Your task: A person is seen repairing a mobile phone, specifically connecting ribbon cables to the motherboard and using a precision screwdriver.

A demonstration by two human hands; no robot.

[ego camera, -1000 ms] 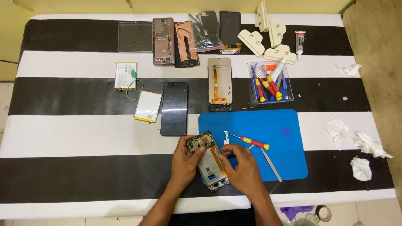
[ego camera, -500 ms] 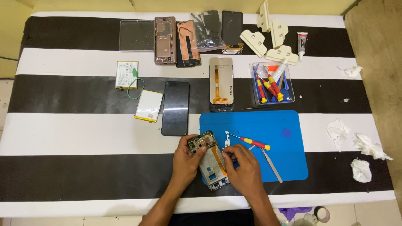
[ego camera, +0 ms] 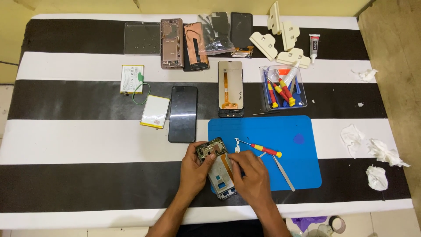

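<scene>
An opened phone frame (ego camera: 218, 169) with exposed circuit parts lies at the left edge of a blue work mat (ego camera: 280, 136). My left hand (ego camera: 194, 171) grips its upper left side, thumb on the top corner. My right hand (ego camera: 252, 177) rests over its right side with the fingertips pinched on the frame's middle; whether they hold a small tool is hidden. A red and yellow screwdriver (ego camera: 263, 149) and metal tweezers (ego camera: 284, 173) lie on the mat just right of my hands.
On the black and white striped table: a dark phone (ego camera: 183, 113), two batteries (ego camera: 154, 111), a screen panel (ego camera: 230, 88), a clear tray of screwdrivers (ego camera: 284, 87), phone frames (ego camera: 172, 37), cream clamps (ego camera: 280, 33), a glue tube (ego camera: 314, 45), crumpled tissues (ego camera: 377, 151).
Both hands stay on the phone frame. My right hand's fingers have shifted slightly over its middle.
</scene>
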